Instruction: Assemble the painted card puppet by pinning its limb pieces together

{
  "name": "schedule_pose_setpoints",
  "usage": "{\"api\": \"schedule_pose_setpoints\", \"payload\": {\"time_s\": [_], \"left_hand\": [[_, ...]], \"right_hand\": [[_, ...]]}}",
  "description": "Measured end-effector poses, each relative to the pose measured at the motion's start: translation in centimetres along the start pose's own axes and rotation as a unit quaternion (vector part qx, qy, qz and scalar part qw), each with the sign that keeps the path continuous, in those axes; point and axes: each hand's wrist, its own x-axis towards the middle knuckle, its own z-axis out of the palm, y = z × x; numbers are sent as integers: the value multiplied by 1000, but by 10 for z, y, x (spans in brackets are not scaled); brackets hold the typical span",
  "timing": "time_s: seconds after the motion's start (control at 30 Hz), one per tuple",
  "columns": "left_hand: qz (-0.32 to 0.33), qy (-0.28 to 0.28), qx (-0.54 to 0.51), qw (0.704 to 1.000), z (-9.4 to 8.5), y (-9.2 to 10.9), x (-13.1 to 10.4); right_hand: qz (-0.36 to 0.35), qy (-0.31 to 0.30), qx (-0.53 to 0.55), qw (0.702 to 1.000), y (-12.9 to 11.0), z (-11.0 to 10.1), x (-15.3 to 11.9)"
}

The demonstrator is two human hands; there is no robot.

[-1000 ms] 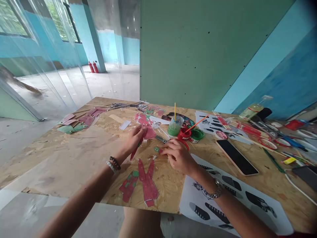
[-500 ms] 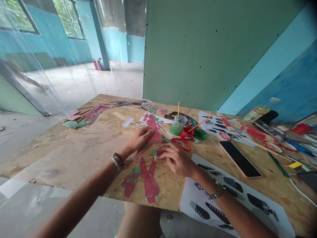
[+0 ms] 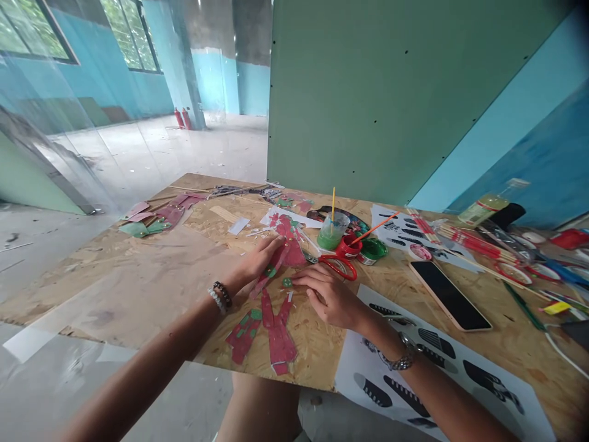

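My left hand [image 3: 254, 264] lies with fingers stretched out along the edge of a red painted paper figure [image 3: 292, 250], whose upper part sits on white paper. Beneath and beside its palm runs a narrow red strip with a green spot [image 3: 270, 270]. My right hand [image 3: 326, 291] has its fingers extended low over the board, fingertips beside a small green round piece [image 3: 288, 282]; whether they touch it is unclear. Nearer the front edge lie a forked red cutout [image 3: 279, 337] and a red cutout with green patches [image 3: 245, 334].
Red scissors [image 3: 338, 267], a cup of green liquid [image 3: 332, 236], a red paint pot [image 3: 348, 247] and a green one [image 3: 372, 250] stand beyond my right hand. A phone [image 3: 448, 296] and a printed sheet [image 3: 368, 350] lie rightward. More painted cutouts [image 3: 168, 216] rest at the far left.
My left hand has shifted slightly, and more of the red strip with its green spot shows. My right fingers have moved a little by the green piece. The view has shifted slightly.
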Motion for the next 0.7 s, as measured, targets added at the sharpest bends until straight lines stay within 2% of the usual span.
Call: {"api": "schedule_pose_setpoints", "payload": {"time_s": [0.13, 0.4, 0.5, 0.57, 0.7], "left_hand": [[46, -52, 39, 997, 2, 3, 3], [55, -41, 47, 997, 2, 5, 5], [62, -37, 56, 996, 2, 3, 5], [60, -33, 59, 996, 3, 4, 5], [54, -28, 60, 996, 3, 7, 4]], "right_hand": [[-4, -11, -19, 1000, -1, 1, -1], [16, 11, -30, 999, 5, 3, 0], [-11, 13, -31, 999, -5, 4, 0], [-54, -10, -12, 998, -18, 7, 0], [-131, -107, 29, 985, -44, 18, -4]]}}
